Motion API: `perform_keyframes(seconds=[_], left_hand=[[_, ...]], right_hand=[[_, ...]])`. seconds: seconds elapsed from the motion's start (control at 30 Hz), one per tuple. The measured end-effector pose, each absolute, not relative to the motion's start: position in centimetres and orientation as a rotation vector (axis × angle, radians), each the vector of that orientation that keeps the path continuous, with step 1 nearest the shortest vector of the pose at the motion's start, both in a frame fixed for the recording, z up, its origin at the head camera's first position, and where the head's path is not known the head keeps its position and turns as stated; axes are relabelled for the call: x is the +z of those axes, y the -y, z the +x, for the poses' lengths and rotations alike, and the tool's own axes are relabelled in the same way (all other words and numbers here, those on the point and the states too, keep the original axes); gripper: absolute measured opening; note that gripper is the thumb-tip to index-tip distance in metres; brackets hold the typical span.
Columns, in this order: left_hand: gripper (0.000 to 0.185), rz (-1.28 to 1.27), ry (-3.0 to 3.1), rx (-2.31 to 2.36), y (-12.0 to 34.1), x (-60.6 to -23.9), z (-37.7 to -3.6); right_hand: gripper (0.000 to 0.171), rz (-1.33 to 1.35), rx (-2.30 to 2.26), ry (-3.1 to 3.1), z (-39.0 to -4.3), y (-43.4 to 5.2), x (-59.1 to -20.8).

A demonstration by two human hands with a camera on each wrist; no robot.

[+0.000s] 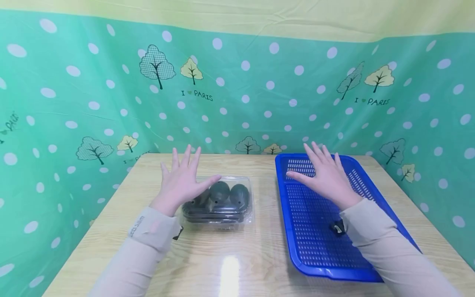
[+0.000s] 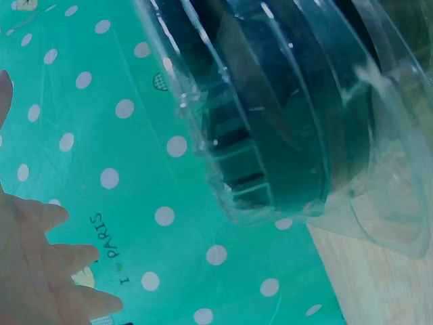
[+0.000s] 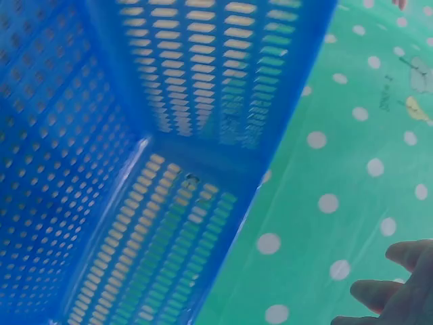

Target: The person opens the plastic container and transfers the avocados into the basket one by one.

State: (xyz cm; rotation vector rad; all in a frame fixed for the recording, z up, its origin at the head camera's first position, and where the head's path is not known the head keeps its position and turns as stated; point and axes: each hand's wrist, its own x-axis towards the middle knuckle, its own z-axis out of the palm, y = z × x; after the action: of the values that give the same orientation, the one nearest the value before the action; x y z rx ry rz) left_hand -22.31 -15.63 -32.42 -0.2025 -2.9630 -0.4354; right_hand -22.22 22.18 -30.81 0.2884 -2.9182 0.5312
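A clear plastic clamshell box (image 1: 222, 202) with dark round fruit inside sits on the wooden table (image 1: 230, 264). My left hand (image 1: 182, 179) hovers over the box's left end, fingers spread and straight, holding nothing. The left wrist view shows the box (image 2: 291, 115) close up and my fingertips (image 2: 47, 271) at the lower left. A blue perforated tray (image 1: 315, 243) lies to the right. My right hand (image 1: 324, 175) is spread flat above the tray's far half, empty. In the right wrist view the tray's slotted wall (image 3: 196, 88) fills the frame, with fingertips (image 3: 399, 284) at the lower right.
A green polka-dot curtain (image 1: 237, 95) printed with trees encloses the table at the back and both sides. Bare wood lies between the box and the tray and along the front edge.
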Motion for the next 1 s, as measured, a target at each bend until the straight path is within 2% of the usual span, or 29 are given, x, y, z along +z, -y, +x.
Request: perform_keyframes(seconds=[0.47,1.0], left_hand=[[0.107,-0.199,2.956,-0.481,15.8,-31.4,-21.1],[0.106,-0.175,2.933,-0.658,16.2,-31.3,-20.3]], right_hand=[[0.101,0.391,0.644,2.887,-20.9,-19.0,-29.1],[0.090,0.401,1.085,2.859,-19.9,-15.6,-27.7]])
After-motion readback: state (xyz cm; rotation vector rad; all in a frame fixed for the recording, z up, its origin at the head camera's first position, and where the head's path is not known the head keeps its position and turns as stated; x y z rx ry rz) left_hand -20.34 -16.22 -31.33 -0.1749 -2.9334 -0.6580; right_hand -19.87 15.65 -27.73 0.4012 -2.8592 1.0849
